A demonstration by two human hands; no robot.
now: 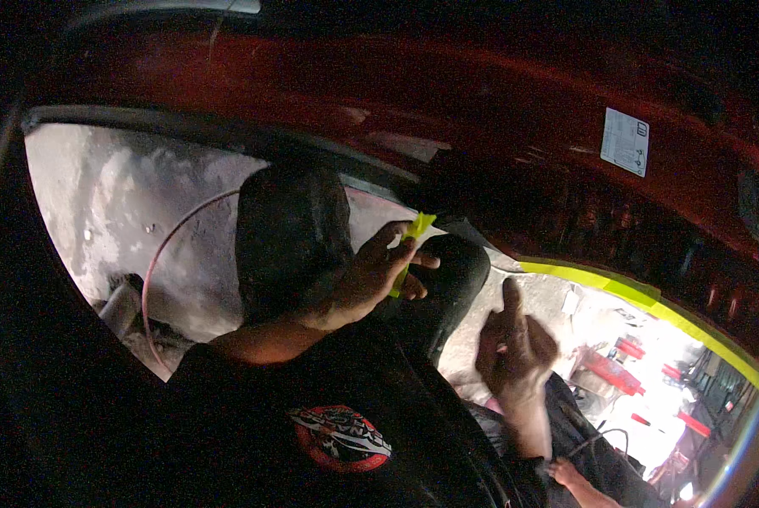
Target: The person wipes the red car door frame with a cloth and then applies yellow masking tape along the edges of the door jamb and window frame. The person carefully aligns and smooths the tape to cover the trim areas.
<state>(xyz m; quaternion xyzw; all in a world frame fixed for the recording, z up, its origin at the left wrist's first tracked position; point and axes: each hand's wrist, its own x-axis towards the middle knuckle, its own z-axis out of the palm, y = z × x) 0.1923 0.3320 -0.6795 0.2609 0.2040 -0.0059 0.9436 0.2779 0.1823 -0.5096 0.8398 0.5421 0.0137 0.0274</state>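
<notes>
My left hand (371,273) is closed around a short strip of yellow-green masking tape (420,225), whose crumpled end sticks up past the fingers. A lower bit of the tape shows between them. Farther right, my right hand (517,343) is raised with one finger stretched upward and the others partly curled; nothing shows in it. It is close below a long band of yellow-green tape (625,288), which follows the lower edge of a dark red vehicle panel (515,93). That panel spans the top of the view, above both hands.
A white label (625,142) is stuck on the panel. Below left, a thin reddish hose (154,262) curves over the grey floor (189,195). Another person's hand (572,479) appears at the lower right. Red objects (612,372) lie on the bright ground beyond.
</notes>
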